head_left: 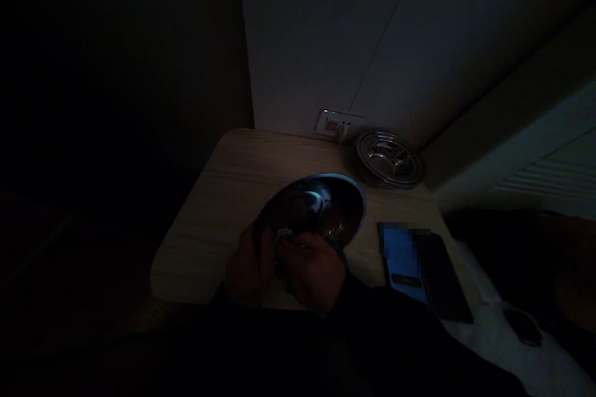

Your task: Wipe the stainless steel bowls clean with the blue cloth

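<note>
A shiny metal plate (347, 198) with a raised rim is tilted up over the small wooden table. It looks round and divided into compartments, though darkness hides much of its inside. My left hand (249, 267) is closed on the plate's near left edge. Against the near side of the plate is my right hand (316, 267), its fingers bunched round a dark crumpled cloth (284, 236). Little of that cloth shows, some of it beyond the right side of the hand.
Stacked metal plates (388, 161) stand at the table's back right corner. A lit phone (403, 260) lies on a dark case at right. Behind, the wall carries a socket (338, 124) with a plug. White fabric (493, 322) and a dark device (523, 326) are beyond the table (195, 248).
</note>
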A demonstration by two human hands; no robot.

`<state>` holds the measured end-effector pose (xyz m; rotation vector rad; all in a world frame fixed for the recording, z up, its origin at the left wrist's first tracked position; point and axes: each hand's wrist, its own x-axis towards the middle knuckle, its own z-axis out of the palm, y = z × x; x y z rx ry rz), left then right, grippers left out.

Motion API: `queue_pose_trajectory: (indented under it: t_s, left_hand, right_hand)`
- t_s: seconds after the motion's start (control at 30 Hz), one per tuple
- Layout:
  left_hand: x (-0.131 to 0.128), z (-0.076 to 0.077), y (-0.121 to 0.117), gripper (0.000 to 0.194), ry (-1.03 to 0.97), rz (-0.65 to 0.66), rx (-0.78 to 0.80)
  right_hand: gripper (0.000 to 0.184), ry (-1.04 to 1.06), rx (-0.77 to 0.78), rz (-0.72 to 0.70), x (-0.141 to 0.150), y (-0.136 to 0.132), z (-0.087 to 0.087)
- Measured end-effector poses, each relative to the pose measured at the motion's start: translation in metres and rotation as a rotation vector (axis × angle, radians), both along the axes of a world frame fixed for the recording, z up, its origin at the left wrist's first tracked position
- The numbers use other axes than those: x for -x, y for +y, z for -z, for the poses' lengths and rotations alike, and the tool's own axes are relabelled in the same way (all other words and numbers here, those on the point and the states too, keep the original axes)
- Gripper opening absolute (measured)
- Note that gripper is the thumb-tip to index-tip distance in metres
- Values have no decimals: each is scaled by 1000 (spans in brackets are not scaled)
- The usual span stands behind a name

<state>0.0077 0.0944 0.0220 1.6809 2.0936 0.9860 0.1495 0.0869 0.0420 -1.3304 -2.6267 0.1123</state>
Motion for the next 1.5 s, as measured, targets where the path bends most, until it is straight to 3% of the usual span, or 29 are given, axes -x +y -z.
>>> queue_pose_trajectory:
  t_s: [0.07, 0.23, 0.43, 0.57, 0.67, 0.8, 0.9, 0.97, 1.1, 1.27, 1.33, 1.43, 1.5]
  left_hand:
    - [3, 0, -1, 27, 14, -30, 17]
    - [0, 4, -2, 27, 7, 0, -53]
    - [-1, 0, -2, 28, -5, 10, -29]
    - [-1, 1, -4, 27, -10, 0, -53]
    - [-4, 4, -5, 29, -27, -6, -86]
    - [-6, 4, -4, 28, -35, 5, -89]
    - [-3, 3, -4, 26, -7, -58, -59]
    - [-2, 4, -3, 25, 10, -82, -40]
    - [-4, 6, -1, 25, 10, -2, -70]
    - [-4, 0, 1, 26, -5, -7, -37]
    - [-1, -2, 2, 27, 4, -34, -20]
    - [1, -1, 1, 27, 20, -32, -23]
    - [0, 1, 1, 27, 16, -10, -30]
  right_hand:
    - [25, -8, 0, -21, -1, 2, -1]
    - [17, -262, -63, -64, -32, 3, -11]
    - [20, 35, 35, 75, 5, -2, -1]
    - [18, -109, -96, -43, -20, 0, -3]
    - [17, -223, -163, -55, -40, 1, -2]
    - [22, -38, -124, 14, -14, -2, 7]
    - [27, 33, -18, 6, -4, -3, 5]
    - [25, -63, 2, -35, -17, -1, -2]
    - [23, -211, -9, -22, -43, -2, -13]
    - [30, 130, -12, 69, -2, -10, 9]
    - [34, 151, -62, 15, 3, -13, 16]
    - [30, -15, -141, -134, -24, -13, 11]
    - [27, -119, -164, -145, -48, -11, 5]
